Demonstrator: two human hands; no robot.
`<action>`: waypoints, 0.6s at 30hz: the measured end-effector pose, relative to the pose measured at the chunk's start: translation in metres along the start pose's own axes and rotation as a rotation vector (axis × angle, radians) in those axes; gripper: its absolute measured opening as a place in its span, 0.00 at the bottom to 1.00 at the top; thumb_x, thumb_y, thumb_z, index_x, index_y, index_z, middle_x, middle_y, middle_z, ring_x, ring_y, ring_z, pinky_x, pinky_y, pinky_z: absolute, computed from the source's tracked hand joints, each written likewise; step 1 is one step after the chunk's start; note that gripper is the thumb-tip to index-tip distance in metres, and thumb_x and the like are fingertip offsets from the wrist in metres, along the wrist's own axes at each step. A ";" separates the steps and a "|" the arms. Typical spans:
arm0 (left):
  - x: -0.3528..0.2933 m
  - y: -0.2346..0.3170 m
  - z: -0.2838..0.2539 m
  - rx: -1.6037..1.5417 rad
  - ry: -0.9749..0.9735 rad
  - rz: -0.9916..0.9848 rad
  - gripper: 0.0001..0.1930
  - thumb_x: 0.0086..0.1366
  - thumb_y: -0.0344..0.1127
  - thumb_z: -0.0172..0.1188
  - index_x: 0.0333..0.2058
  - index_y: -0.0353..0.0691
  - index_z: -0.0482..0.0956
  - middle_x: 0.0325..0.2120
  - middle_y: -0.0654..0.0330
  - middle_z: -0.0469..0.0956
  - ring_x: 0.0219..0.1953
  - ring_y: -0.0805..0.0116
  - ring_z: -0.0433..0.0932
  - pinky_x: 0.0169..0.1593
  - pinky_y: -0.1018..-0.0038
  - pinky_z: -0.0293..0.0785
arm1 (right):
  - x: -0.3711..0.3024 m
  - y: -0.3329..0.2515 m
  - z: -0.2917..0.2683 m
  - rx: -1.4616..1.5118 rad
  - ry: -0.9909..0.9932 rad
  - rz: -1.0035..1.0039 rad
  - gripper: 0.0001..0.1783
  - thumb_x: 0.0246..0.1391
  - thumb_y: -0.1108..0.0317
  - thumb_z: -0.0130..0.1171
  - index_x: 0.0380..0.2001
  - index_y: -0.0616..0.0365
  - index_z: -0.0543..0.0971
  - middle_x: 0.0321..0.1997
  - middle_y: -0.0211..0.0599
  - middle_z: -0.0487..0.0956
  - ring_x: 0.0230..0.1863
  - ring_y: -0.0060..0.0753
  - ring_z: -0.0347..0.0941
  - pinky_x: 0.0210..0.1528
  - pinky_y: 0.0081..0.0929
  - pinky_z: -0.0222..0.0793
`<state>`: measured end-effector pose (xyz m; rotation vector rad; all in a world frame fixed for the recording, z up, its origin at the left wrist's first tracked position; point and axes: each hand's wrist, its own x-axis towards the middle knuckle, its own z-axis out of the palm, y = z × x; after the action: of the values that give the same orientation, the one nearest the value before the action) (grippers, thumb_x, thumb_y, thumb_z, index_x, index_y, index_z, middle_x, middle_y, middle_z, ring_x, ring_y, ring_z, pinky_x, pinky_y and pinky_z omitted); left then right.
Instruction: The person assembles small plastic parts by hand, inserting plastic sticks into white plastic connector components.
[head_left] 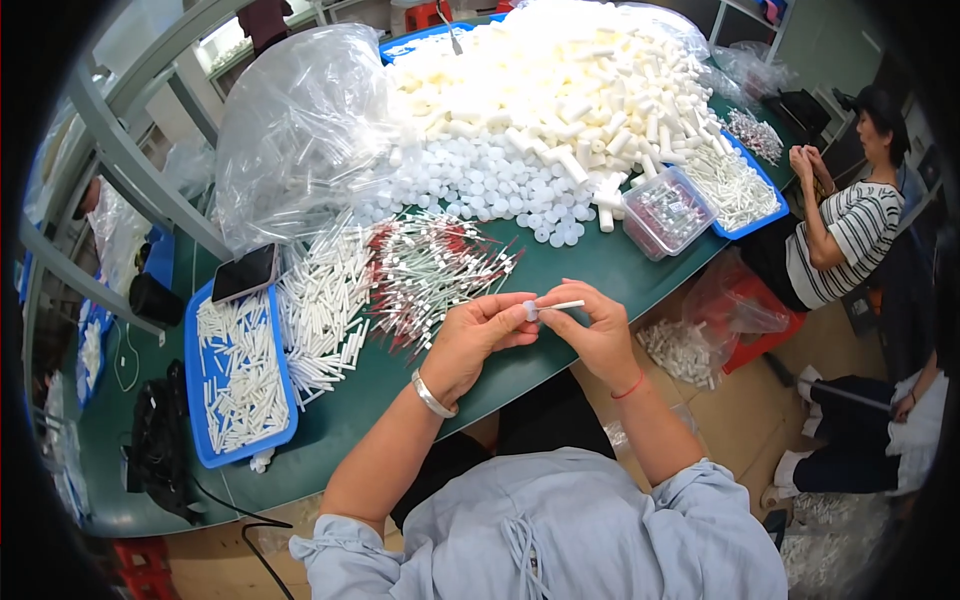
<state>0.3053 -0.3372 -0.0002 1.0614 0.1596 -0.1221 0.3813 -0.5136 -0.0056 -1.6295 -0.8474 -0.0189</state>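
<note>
Head view: you are holding both hands together just above the near edge of the green table. Your left hand is pinching a small translucent cap at its fingertips; your right hand is gripping a thin white stick, which is lying nearly level with its long axis running left to right, near end touching the cap. Both wrists are bending inward, forearms converging from below. The pile of red-tipped sticks is lying just beyond your left hand
</note>
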 end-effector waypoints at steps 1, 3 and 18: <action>0.000 -0.001 0.000 0.000 -0.002 -0.001 0.18 0.65 0.33 0.60 0.50 0.29 0.74 0.40 0.56 0.80 0.39 0.74 0.80 0.46 0.79 0.78 | 0.000 -0.002 0.002 0.036 -0.012 0.043 0.06 0.49 0.75 0.64 0.33 0.59 0.82 0.34 0.33 0.82 0.39 0.28 0.76 0.50 0.27 0.68; 0.002 -0.001 -0.001 0.018 0.040 0.016 0.18 0.64 0.32 0.60 0.50 0.28 0.75 0.40 0.55 0.80 0.38 0.73 0.80 0.45 0.78 0.79 | -0.001 -0.006 0.002 0.098 -0.006 0.087 0.06 0.50 0.76 0.63 0.34 0.61 0.82 0.35 0.33 0.81 0.40 0.26 0.75 0.50 0.25 0.68; 0.028 -0.013 0.036 0.450 0.222 0.414 0.12 0.58 0.27 0.66 0.42 0.34 0.82 0.33 0.60 0.83 0.32 0.78 0.79 0.36 0.83 0.74 | 0.000 0.009 -0.011 0.461 0.142 0.356 0.07 0.56 0.73 0.60 0.36 0.65 0.81 0.36 0.32 0.81 0.38 0.17 0.74 0.44 0.17 0.69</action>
<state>0.3334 -0.3757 0.0000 1.5352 0.1113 0.3507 0.3904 -0.5231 -0.0106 -1.3015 -0.4045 0.2876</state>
